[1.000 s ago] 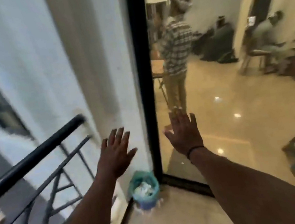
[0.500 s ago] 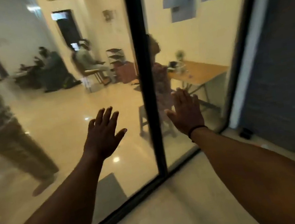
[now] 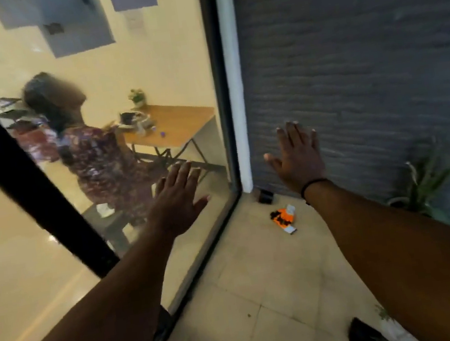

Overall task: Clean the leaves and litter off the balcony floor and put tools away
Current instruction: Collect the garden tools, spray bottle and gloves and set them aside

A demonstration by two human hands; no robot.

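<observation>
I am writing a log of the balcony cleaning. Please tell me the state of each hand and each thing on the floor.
left hand: open, empty, fingers spread.
right hand: open, empty, fingers spread.
orange wrapper: lying on the floor, not picked up.
small dark object: on the floor at the wall corner.
black object: lying on the floor.
potted plant: upright by the wall.

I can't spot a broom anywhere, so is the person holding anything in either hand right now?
No. The left hand and the right hand are both open with fingers spread, empty. The orange wrapper lies untouched on the floor.
</observation>
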